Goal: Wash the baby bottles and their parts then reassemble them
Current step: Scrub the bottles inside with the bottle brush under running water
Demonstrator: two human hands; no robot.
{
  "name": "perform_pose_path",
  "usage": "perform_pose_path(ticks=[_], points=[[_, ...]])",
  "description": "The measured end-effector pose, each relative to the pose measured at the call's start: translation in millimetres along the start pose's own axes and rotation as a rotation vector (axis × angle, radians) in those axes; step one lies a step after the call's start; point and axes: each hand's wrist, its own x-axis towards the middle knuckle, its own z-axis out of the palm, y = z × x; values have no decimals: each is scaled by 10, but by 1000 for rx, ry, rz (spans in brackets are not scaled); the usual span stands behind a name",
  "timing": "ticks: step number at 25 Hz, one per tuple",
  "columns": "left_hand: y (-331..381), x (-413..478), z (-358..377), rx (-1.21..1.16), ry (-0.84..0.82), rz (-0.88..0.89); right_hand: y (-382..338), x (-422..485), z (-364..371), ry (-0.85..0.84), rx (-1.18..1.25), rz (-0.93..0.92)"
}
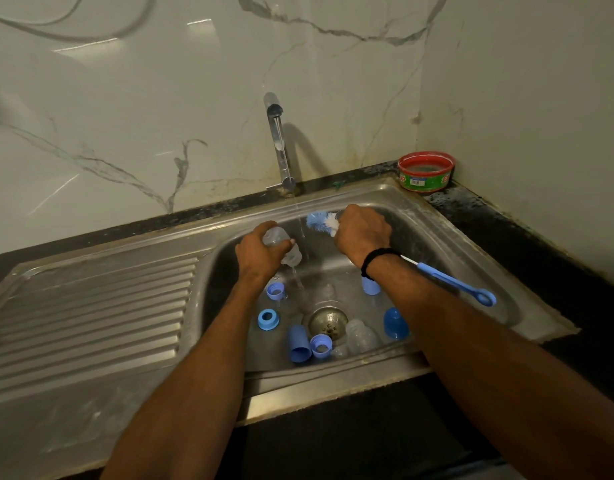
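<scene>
From the head camera, two clear baby bottles were in sight. The left hand [257,252] had its grip curled round one bottle [283,249], held tilted over the basin just beside the thin stream of water falling from the tap [279,147]. The second bottle [361,336] lay on its side on the basin floor, next to the drain [328,322].

There was one brush [321,223]. The right hand [362,233] had its grip closed round the stem. The blue and white bristles stuck out toward the stream, and the blue handle ran back along the forearm. A black band [380,258] circled that wrist.

Six blue parts [299,342] lay scattered on the basin floor: three ring-shaped collars, two to the left of the drain and one in front of it, and three caps, one lying beside that front collar and two to the right.

The sink [333,377] was stainless steel, with a ribbed draining board [90,306] to its left, set in a dark worktop [489,216]. One red and green tub [426,171] stood in the back right corner. The wall [160,98] behind was white marble with grey veins.
</scene>
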Motion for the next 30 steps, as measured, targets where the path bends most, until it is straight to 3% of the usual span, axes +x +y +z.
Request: perform_pose_path(ticks=[11,17,25,30], points=[[-18,26,-23,-46,40,24,-8,-8,10,-13,1,-7],[45,-77,-146,-175,66,-77,-26,-63,4,-26,-18,-5],[134,-264,-272,-920,49,-565,-64,-223,-26,-83,-5,6],[153,-303,-164,-866,32,-489,1,-239,-73,-69,-4,46]])
